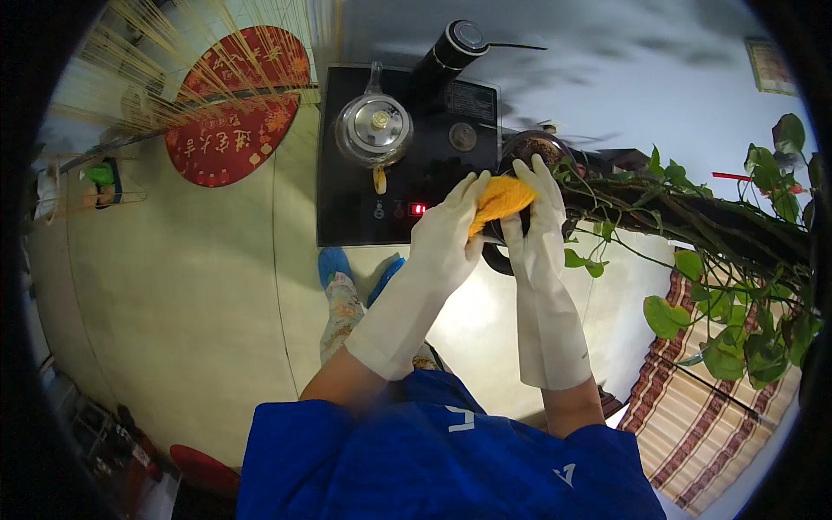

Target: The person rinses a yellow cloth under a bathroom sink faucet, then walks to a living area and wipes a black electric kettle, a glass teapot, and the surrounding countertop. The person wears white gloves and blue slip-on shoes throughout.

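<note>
My left hand (448,218), in a long white rubber glove, holds a bunched yellow-orange cloth (504,197). The cloth's other end meets my right hand (541,208), gloved the same way, with its fingers around that side. Both hands are raised at the right front corner of a black glass electric cooktop (364,224). Partly hidden behind the right fingers is a round, dark brown vessel (536,144). A black curved handle (497,261) shows below the cloth between the gloves; what it belongs to is covered.
On the cooktop stand a glass teapot (375,130) with a metal lid and a tall black cylinder (448,52). A lit red display (418,208) is near its front. Trailing pothos vines (682,205) crowd the right side. Red half-round mats (234,140) lie left, near a string curtain (156,39).
</note>
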`<state>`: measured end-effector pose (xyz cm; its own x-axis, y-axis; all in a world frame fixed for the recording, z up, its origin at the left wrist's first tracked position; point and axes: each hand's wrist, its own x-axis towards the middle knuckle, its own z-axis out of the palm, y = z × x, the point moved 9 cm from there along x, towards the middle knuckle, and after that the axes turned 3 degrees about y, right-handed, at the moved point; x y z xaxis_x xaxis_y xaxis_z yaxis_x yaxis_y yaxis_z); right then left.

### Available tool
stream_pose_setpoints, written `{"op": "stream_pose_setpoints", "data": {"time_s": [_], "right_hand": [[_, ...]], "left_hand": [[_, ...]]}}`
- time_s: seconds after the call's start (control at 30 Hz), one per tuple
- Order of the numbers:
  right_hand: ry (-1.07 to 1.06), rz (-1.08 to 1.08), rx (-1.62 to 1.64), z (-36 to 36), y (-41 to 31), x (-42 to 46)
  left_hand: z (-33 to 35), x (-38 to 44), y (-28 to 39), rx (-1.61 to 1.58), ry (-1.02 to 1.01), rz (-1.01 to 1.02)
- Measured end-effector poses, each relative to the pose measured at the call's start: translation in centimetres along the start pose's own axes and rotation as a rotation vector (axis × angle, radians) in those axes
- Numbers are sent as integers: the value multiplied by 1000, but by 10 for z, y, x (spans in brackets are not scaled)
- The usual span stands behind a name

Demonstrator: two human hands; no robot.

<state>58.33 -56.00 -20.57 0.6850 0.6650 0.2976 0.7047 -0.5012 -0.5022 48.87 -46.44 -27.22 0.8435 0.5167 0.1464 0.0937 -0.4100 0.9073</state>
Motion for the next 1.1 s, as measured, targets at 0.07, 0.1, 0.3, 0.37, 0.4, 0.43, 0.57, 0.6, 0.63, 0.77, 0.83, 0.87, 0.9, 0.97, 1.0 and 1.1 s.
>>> {"op": "stream_pose_setpoints", "data": {"time_s": [0.07, 0.1, 0.3, 0.37, 0.4, 0.43, 0.57, 0.6, 0.63, 0.77, 0.83, 0.87, 0.9, 0.97, 1.0, 1.1], "right_hand": [[12, -4, 12, -2, -5, 1], [22, 8, 6, 0, -2, 1], [18, 1, -17, -2, -1, 4], [19, -15, -18, -2, -1, 2], [18, -11, -18, -1, -3, 2], [20, 0, -19, -2, -3, 1], [19, 37, -14, -3, -5, 2], [32, 22, -8, -3, -3, 2], [37, 14, -3, -3, 1, 1], [63, -3, -24, -4, 3, 1], [66, 23, -36, -2, -2, 4], [70, 20, -31, -3, -4, 4], [73, 13, -19, -1, -6, 5], [87, 31, -8, -4, 4, 3], [84, 27, 6, -4, 3, 3], [88, -18, -16, -7, 1, 5]], "left_hand": [[21, -12, -45, 84, -42, -167], [22, -14, -56, 125, -67, -250], [15, -17, -1, -154, -43, -102], [17, -19, -8, -70, -1, -56], [25, -25, -28, -14, 12, -109], [27, -27, -40, 43, 17, -161], [50, -49, -78, -81, -161, -424], [38, -38, -48, -111, -93, -254], [18, -23, -13, -180, -22, -144], [10, 6, -13, -299, -73, -154], [21, -10, -55, -101, -13, -182], [41, -23, -80, -92, -91, -307], [57, -39, -105, -78, -164, -434], [48, -42, -72, 14, -265, -479], [34, -36, -47, -77, -120, -321], [5, -11, 23, -218, 37, -66]]}}
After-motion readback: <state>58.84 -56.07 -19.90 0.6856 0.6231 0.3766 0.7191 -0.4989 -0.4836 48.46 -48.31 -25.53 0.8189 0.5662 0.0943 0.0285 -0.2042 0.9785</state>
